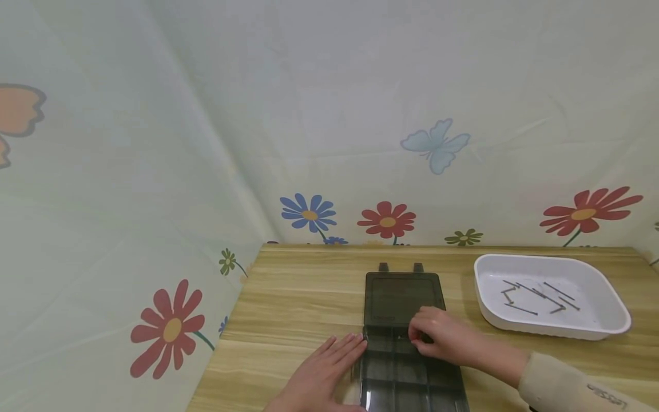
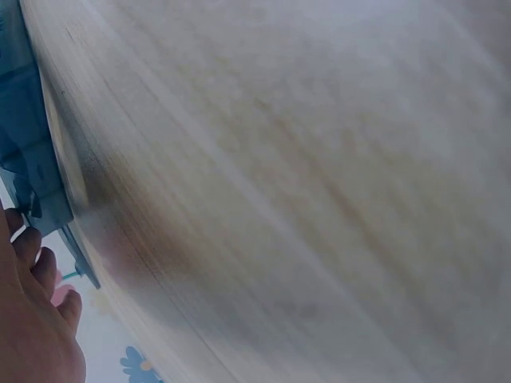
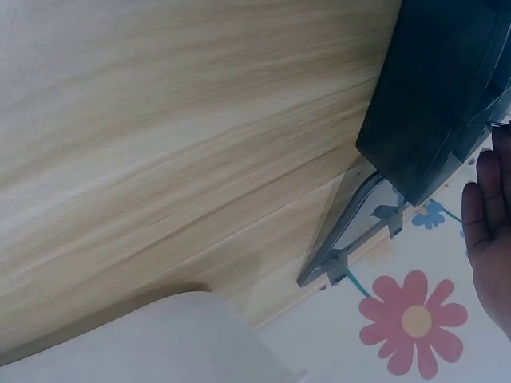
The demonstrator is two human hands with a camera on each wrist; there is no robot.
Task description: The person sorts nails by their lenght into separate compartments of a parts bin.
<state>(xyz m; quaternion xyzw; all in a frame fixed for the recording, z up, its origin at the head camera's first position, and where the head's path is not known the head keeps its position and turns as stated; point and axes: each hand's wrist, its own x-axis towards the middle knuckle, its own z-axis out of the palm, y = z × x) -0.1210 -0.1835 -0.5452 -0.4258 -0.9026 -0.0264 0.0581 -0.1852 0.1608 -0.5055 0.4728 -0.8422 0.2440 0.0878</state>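
Note:
A dark translucent compartment box [image 1: 411, 368] lies on the table with its lid [image 1: 401, 294] folded back towards the wall. My left hand [image 1: 321, 372] rests beside it, fingers extended, fingertips touching its left edge; in the left wrist view, those fingers [image 2: 45, 271] lie along the box [image 2: 32, 136]. Over the right-hand upper compartments, my right hand [image 1: 437, 335] has its thumb and index finger together. A thin dark screw [image 3: 498, 124] shows at its fingertip in the right wrist view, mostly cut off by the frame. Something small and pale lies in an upper middle compartment, too small to identify.
To the right of the box stands a white tray [image 1: 553, 330] with several thin screws [image 1: 521, 309] scattered inside. The wood-grain table [image 1: 293, 297] meets a hanging sheet [image 1: 340, 143] printed with flowers and butterflies at its back and left.

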